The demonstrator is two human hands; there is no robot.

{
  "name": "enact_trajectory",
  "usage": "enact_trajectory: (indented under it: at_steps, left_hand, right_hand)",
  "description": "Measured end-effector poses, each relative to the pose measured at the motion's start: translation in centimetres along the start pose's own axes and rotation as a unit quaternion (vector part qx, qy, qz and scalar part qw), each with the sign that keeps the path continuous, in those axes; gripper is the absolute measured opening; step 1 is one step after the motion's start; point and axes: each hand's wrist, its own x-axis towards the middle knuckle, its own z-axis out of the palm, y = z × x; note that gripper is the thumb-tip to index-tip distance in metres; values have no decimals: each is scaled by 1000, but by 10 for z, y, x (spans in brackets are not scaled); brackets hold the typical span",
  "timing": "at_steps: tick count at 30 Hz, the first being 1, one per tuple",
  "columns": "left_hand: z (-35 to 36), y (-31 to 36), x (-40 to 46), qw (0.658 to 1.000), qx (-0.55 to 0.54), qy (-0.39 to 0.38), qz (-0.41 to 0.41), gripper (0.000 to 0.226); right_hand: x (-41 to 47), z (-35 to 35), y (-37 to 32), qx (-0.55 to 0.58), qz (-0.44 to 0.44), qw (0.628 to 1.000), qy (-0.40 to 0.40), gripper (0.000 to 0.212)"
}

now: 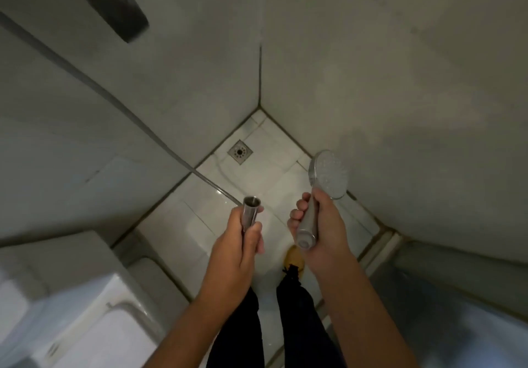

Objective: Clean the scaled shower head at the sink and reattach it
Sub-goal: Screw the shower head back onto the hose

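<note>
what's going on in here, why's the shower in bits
A person stands in a tiled shower corner with the shower taken apart. The right hand grips the shower head by its handle, spray face tilted up. The left hand holds the metal end fitting of the hose, its open end pointing up; the hose trails off up the left wall. The two parts are apart, not screwed together. A floor drain sits in the corner below. Whether the head has been cleaned cannot be told.

Shower head (328,174): glossy chrome-look finish, matt satin handle within the right-hand fingers (297,213). Hose connector (251,210): polished metal (above left-hand fingers (251,230)). Floor tiles (200,219): smooth, glossy white.
</note>
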Motion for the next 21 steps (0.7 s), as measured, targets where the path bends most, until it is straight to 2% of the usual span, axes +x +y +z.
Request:
enact_trajectory:
  at_steps: [8,14,21]
  left_hand:
    - [-35,117,-56,998,-18,42,39,22]
    - [-36,143,-81,998,28,33,41,10]
    - [-37,157,-88,995,89,5,46,8]
  right_hand:
    - [-106,34,-34,-46,-86,994,-42,25]
    - [-148,44,-47,-59,-191,979,-35,21]
    - [-179,55,-61,-68,-321,945,-4,19]
